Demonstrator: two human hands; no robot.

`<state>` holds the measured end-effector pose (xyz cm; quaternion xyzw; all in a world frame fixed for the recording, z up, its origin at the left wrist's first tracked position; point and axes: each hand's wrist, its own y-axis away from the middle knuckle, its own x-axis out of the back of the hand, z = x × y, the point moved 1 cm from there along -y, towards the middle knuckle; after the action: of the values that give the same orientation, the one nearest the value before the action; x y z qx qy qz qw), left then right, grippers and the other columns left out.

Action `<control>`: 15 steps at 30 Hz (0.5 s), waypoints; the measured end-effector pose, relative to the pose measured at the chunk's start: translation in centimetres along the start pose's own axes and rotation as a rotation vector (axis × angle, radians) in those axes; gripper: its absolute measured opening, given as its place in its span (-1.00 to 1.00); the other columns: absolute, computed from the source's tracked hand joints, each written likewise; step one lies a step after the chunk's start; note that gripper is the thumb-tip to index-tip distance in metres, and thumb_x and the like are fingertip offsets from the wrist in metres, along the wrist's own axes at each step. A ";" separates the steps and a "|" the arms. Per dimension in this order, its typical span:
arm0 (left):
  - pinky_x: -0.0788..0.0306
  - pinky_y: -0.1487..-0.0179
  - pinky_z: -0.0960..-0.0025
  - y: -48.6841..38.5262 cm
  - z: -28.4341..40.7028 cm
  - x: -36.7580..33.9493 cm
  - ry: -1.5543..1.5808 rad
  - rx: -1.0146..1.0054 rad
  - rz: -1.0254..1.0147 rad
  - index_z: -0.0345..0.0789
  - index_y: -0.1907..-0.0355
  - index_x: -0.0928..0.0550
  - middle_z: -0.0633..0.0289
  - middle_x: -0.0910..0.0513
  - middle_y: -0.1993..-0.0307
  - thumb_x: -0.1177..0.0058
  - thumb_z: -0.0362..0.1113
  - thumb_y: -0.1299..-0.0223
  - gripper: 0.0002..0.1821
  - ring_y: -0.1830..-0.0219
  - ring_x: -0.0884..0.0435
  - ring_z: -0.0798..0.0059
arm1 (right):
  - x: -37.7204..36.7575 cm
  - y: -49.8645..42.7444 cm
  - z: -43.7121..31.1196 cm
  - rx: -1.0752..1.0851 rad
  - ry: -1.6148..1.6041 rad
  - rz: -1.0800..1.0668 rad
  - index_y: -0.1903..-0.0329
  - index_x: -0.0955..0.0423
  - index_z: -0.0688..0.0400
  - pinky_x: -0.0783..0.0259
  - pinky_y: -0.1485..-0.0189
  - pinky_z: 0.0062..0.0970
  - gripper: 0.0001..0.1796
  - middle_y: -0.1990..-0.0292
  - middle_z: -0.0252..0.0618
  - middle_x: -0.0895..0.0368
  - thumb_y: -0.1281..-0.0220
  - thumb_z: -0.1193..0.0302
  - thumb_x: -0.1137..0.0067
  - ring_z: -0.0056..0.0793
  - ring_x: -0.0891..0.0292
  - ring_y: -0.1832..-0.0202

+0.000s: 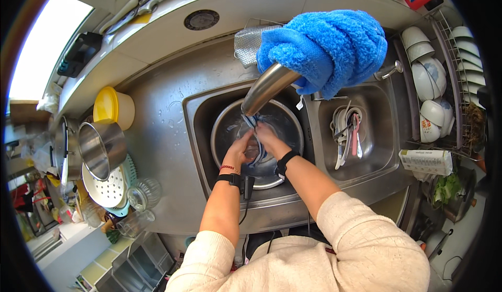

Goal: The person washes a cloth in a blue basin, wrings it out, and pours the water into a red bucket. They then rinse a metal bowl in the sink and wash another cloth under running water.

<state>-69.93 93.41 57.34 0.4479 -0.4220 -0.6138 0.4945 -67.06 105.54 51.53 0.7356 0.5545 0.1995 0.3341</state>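
Both hands work together over a round steel basin [297,125] in the left bowl of a steel sink [194,135]. My left hand [242,146] and my right hand [268,134] hold between them a clear, shiny item [253,151] with bluish edges. Its exact kind cannot be told, since fingers and water glare partly hide it. Right above the hands ends the tap's steel spout [270,85], and water runs onto the item. Water also lies in the basin. A blue terry towel [325,49] is wrapped around the upper part of the tap.
Spoons and other utensils [349,131] lie in the right sink bowl. A dish rack [455,84] with bowls stands at the right. On the left counter are a steel pot [104,147], a yellow-lidded tub [117,105], a white colander [102,188] and a glass jar [143,194].
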 end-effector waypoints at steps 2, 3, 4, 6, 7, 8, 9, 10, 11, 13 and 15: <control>-0.49 0.17 0.10 4.0 1.0 -1.5 -0.275 -0.052 0.103 -0.38 -0.18 -0.44 0.15 -0.65 0.26 -0.48 -0.15 0.13 -0.21 0.26 -0.62 0.24 | 1.4 -0.8 0.2 -0.001 -0.041 0.035 -0.36 -0.30 0.13 -0.32 -0.20 -0.38 -0.55 -0.19 -0.13 -0.50 -0.47 0.41 0.17 -0.35 -0.40 -0.18; -0.49 0.10 0.14 2.5 0.3 0.0 -0.346 -0.180 0.125 -0.37 -0.23 -0.40 0.13 -0.64 0.19 -0.48 -0.21 0.19 -0.15 0.19 -0.62 0.22 | 1.1 -0.1 -0.8 0.010 -0.079 0.016 -0.33 -0.33 0.15 -0.32 -0.21 -0.39 -0.55 -0.19 -0.13 -0.51 -0.44 0.41 0.13 -0.34 -0.41 -0.19; -0.48 0.03 0.18 -0.7 -0.9 2.3 -0.418 -0.309 0.145 -0.35 -0.29 -0.36 0.10 -0.64 0.13 -0.48 -0.28 0.25 -0.07 0.12 -0.61 0.20 | 1.0 0.7 -1.9 0.023 -0.115 0.000 -0.31 -0.37 0.17 -0.32 -0.21 -0.40 -0.56 -0.18 -0.13 -0.52 -0.41 0.40 0.09 -0.34 -0.43 -0.19; -0.40 -0.22 0.23 0.5 -0.4 2.1 -0.506 -0.453 0.156 -0.31 -0.41 -0.25 0.00 -0.57 -0.11 -0.43 -0.49 0.41 0.12 -0.15 -0.54 0.07 | 1.7 1.9 -2.8 0.167 0.139 0.011 -0.18 -0.48 0.18 -0.31 -0.24 -0.35 -0.55 -0.11 -0.03 -0.56 -0.25 0.35 -0.04 -0.18 -0.46 -0.17; -0.40 -0.23 0.23 -1.0 -0.9 2.8 -0.603 -0.497 0.193 -0.30 -0.40 -0.26 -0.01 -0.58 -0.10 -0.42 -0.49 0.41 0.10 -0.15 -0.55 0.03 | 2.0 2.5 -3.2 0.239 0.267 0.019 -0.12 -0.54 0.19 -0.30 -0.26 -0.32 -0.55 -0.08 0.01 -0.59 -0.17 0.32 -0.10 -0.10 -0.48 -0.17; -0.40 -0.24 0.23 -3.1 -1.3 4.0 -0.700 -0.540 0.231 -0.30 -0.39 -0.27 -0.02 -0.58 -0.10 -0.42 -0.49 0.41 0.09 -0.14 -0.55 0.00 | 2.2 3.0 -3.7 0.346 0.559 0.049 -0.04 -0.58 0.18 -0.29 -0.28 -0.29 -0.53 -0.07 0.04 -0.58 -0.07 0.25 -0.11 -0.02 -0.44 -0.19; -0.40 -0.24 0.23 -4.1 -1.8 4.8 -0.789 -0.581 0.281 -0.29 -0.38 -0.29 -0.04 -0.59 -0.10 -0.41 -0.50 0.41 0.08 -0.14 -0.56 -0.04 | 2.1 3.7 -4.5 0.304 0.625 0.017 -0.03 -0.58 0.18 -0.31 -0.26 -0.27 -0.54 -0.07 0.05 -0.58 -0.08 0.24 -0.10 0.01 -0.44 -0.18; -0.33 -0.31 0.00 -1.5 -0.1 3.0 -0.983 -0.521 0.237 -0.12 -0.36 -0.33 0.01 -0.48 -0.24 -0.38 -0.51 0.38 0.04 -0.29 -0.41 -0.09 | 2.7 3.9 -4.9 0.250 0.684 0.010 -0.02 -0.58 0.17 -0.33 -0.25 -0.24 -0.54 -0.06 0.05 -0.58 -0.09 0.22 -0.08 0.04 -0.45 -0.17; -0.29 -0.32 -0.10 -1.6 -0.2 2.1 -1.031 -0.500 0.257 -0.06 -0.35 -0.33 0.05 -0.44 -0.28 -0.37 -0.51 0.36 0.01 -0.33 -0.34 -0.08 | 3.2 4.0 -5.3 0.194 0.741 0.002 -0.01 -0.58 0.17 -0.34 -0.23 -0.22 -0.55 -0.06 0.06 -0.58 -0.10 0.21 -0.07 0.07 -0.46 -0.15; -0.20 -0.33 -0.30 -1.4 -0.2 1.5 -1.117 -0.466 0.326 0.05 -0.32 -0.35 0.13 -0.35 -0.35 -0.34 -0.50 0.31 -0.03 -0.41 -0.22 -0.08 | 3.8 3.4 -5.0 0.141 0.563 0.264 -0.01 -0.57 0.15 -0.41 -0.14 -0.16 -0.58 0.00 0.11 -0.61 -0.09 0.26 -0.10 0.09 -0.52 -0.08; -0.13 -0.30 -0.43 -1.4 -0.3 2.2 -1.043 -0.486 0.285 0.10 -0.31 -0.35 0.20 -0.29 -0.38 -0.31 -0.51 0.27 -0.05 -0.45 -0.10 -0.09 | 4.0 4.4 -5.4 0.054 0.488 0.561 0.00 -0.58 0.13 -0.44 -0.10 -0.18 -0.60 0.06 0.15 -0.63 -0.08 0.29 -0.15 0.06 -0.55 -0.04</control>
<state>-70.22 91.48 55.63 -0.1002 -0.5128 -0.7594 0.3877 -66.39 110.12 58.13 0.7981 0.3998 0.4383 0.1048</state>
